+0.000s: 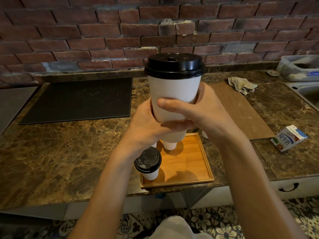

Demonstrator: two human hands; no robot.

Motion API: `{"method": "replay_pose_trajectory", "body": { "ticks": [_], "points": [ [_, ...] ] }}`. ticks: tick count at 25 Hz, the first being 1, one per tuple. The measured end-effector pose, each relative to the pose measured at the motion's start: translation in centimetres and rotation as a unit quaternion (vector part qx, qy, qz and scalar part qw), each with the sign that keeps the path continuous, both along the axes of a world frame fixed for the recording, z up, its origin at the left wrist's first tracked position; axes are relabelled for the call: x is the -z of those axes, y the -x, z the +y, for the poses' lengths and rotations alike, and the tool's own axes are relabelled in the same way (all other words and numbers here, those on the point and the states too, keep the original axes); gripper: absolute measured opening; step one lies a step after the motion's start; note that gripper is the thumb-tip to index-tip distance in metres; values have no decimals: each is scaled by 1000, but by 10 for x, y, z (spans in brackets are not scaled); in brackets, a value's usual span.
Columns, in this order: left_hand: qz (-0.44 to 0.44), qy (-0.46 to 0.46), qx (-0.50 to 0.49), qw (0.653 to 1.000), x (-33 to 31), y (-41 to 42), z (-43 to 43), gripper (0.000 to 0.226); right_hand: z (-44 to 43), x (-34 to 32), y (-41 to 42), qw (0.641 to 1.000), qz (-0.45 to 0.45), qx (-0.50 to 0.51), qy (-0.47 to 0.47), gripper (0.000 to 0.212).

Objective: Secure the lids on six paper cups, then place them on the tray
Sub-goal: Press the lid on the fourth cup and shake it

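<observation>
I hold a white paper cup (pixel 173 90) with a black lid (pixel 174 65) upright, high above the counter and close to the camera. My left hand (pixel 148 123) grips its lower part from the left and my right hand (pixel 200 111) grips it from the right, thumb across the front. Below lies a wooden tray (pixel 189 163). A lidded cup (pixel 149 163) stands at the tray's near left corner. Behind it, the bases of two more white cups (pixel 170 145) show under my hands; their tops are hidden. Another cup's bottom (pixel 204 134) peeks out right of the tray.
A black mat (pixel 77 99) lies at the back left of the brown marble counter. A wooden board (pixel 241 109) and a crumpled cloth (pixel 241 84) sit to the right, a milk carton (pixel 288 138) lies near the right edge, and a sink (pixel 305 90) is at far right.
</observation>
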State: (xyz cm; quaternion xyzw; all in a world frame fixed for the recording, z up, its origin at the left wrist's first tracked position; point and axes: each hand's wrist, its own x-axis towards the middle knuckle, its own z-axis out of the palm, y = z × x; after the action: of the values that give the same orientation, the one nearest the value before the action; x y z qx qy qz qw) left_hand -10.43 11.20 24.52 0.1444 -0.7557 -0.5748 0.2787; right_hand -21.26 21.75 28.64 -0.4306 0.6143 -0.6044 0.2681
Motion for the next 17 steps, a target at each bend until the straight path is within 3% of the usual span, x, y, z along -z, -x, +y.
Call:
{"method": "replay_pose_trajectory", "body": {
  "ticks": [6, 10, 17],
  "points": [
    [17, 27, -35, 999, 2, 8, 4, 68, -5, 5, -6, 998, 8, 58, 7, 70],
    [9, 69, -66, 995, 5, 12, 6, 62, -9, 12, -12, 995, 3, 97, 18, 74],
    [-3, 46, -49, 998, 3, 9, 7, 71, -4, 9, -10, 994, -24, 99, 33, 67]
  ]
}}
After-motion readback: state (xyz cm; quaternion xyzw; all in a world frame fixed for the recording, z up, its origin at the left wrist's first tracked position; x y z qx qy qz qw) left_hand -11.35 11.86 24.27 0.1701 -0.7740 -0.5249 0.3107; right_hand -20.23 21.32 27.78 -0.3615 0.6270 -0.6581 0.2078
